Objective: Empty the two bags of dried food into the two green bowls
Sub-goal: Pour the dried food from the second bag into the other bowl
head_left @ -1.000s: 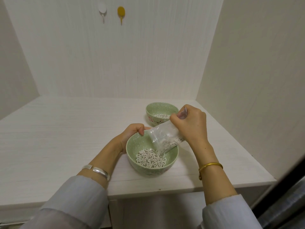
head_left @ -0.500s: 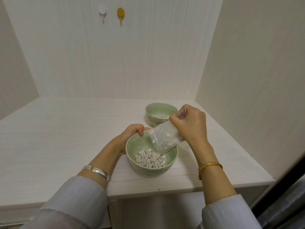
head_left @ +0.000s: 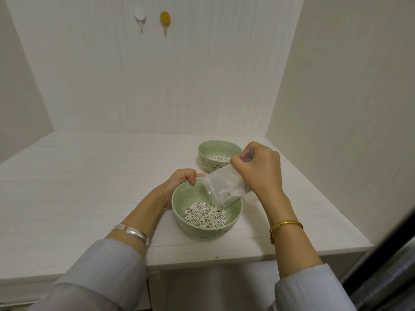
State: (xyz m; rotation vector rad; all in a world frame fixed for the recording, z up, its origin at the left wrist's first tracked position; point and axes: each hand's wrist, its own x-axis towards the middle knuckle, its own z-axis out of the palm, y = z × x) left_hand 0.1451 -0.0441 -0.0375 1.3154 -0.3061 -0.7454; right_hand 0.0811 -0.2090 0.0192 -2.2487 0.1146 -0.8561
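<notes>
A green bowl [head_left: 190, 227] stands near the table's front edge with a heap of pale dried food [head_left: 205, 215] in it. My left hand [head_left: 179, 182] grips its far left rim. My right hand [head_left: 258, 171] holds a clear plastic bag [head_left: 221, 187] by its bottom, tilted mouth-down over the bowl. A little dried food lies in the bag near its mouth. A second green bowl [head_left: 205, 166] stands behind, partly hidden by the bag, with some dried food [head_left: 220, 158] inside.
The white table [head_left: 78, 187] sits in a pale alcove with walls at the back and right. Two hooks, white [head_left: 140, 15] and yellow [head_left: 165, 19], hang on the back wall. A dark edge [head_left: 381, 265] crosses the lower right.
More dried food has slid out of the bag into the near bowl. Both hands have stayed almost where they were.
</notes>
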